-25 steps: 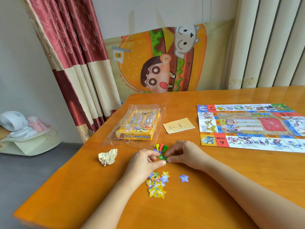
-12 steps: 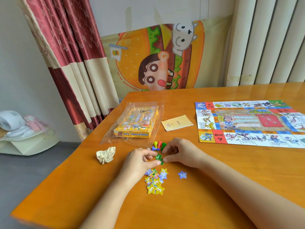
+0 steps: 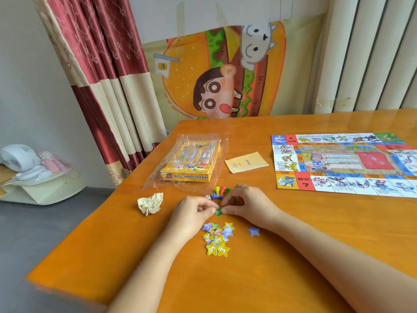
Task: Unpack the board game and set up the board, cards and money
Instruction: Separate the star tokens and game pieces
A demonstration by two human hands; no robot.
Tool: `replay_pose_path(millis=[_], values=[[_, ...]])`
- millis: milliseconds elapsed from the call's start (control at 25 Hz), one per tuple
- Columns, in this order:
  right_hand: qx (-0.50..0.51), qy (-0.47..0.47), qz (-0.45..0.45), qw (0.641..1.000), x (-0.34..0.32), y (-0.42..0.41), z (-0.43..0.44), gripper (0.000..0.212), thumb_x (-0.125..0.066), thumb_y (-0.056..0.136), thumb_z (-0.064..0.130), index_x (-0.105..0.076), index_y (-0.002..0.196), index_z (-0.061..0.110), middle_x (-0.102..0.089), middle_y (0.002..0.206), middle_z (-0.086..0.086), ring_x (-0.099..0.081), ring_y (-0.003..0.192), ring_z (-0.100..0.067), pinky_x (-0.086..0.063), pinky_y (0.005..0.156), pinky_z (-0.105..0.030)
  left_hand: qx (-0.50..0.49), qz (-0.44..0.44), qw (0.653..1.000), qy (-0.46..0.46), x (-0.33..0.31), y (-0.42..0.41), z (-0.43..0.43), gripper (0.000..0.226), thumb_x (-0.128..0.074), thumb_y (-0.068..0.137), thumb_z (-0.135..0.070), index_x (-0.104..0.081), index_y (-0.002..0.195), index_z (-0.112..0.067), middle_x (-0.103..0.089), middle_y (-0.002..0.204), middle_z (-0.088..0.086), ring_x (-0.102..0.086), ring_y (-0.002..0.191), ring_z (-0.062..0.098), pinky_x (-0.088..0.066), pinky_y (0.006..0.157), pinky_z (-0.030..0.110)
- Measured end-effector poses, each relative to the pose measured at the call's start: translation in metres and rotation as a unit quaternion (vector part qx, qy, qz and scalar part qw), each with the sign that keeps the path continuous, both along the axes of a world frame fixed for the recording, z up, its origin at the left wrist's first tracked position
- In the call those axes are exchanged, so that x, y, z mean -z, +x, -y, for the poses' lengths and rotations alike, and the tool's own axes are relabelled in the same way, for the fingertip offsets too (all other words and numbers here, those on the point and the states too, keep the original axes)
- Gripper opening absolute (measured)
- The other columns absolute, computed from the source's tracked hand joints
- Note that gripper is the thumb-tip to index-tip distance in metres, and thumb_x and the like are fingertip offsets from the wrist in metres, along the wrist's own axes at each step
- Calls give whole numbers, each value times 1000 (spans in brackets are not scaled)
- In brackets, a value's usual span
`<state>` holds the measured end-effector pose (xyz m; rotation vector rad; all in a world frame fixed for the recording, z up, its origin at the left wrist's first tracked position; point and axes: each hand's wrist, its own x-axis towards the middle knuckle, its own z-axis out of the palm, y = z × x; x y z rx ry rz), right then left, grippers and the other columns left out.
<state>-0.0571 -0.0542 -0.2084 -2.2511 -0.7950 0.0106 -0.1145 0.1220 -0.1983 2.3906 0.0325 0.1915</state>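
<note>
The board (image 3: pixel 338 163) lies unfolded at the frame's right, while at centre the left hand (image 3: pixel 194 213) and right hand (image 3: pixel 246 204) each keep a pinching grip on one green star (image 3: pixel 218 211) above the token pile (image 3: pixel 217 238), and cards and money are apparently not yet out of the box (image 3: pixel 191 163).

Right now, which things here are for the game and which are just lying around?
Game: board, yellow box, pawns, die, star tokens, green star pinched by left hand and right hand.
Lying about: crumpled paper, plastic wrapper, fan.

Box (image 3: pixel 190 162) left of board (image 3: pixel 343 164), booklet (image 3: pixel 247 162) btwn
</note>
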Motion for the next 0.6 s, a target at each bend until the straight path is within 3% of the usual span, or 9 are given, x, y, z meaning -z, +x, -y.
replay_pose_path(millis=[120,200,320,440,600], values=[[-31,44,-13,998,0,-7,8,8,-71,84,27,-72,90,22,-58,87,9,-52,76,-2,-38,73,-17,1,-8,999,-53,-1,-4,-8,8,-70,83,-21,-71,89,-26,-66,78,-13,-57,68,1,-45,62,9],[-92,22,8,995,3,-16,16,15,-67,88,24,-72,102,26,-57,97,10,-50,91,4,-35,88,-15,24,-30,995,-92,0,-12,-15,17,-78,75,-25,-68,89,-26,-67,85,-7,-58,74,5,-48,69,16],[-143,-39,66,987,6,-25,19,32,-52,94,26,-63,124,33,-49,120,9,-38,107,4,-23,98,-10,46,-42,997,-45,2,-25,-22,26,-81,70,-30,-66,91,-33,-67,91,-9,-54,81,0,-41,69,10],[-166,-107,105,975,6,-29,16,45,-34,91,31,-59,128,38,-45,133,9,-39,117,-11,-30,105,-25,47,-27,998,-34,3,-31,-26,24,-80,72,-30,-65,90,-37,-66,92,-12,-53,84,-3,-39,70,9],[-115,-115,127,978,7,-30,17,52,-28,86,37,-60,125,38,-46,133,11,-38,121,-13,-36,103,-37,78,-18,996,-36,4,-34,-27,14,-79,73,-29,-71,76,-41,-65,91,-15,-56,85,-3,-36,71,10]])
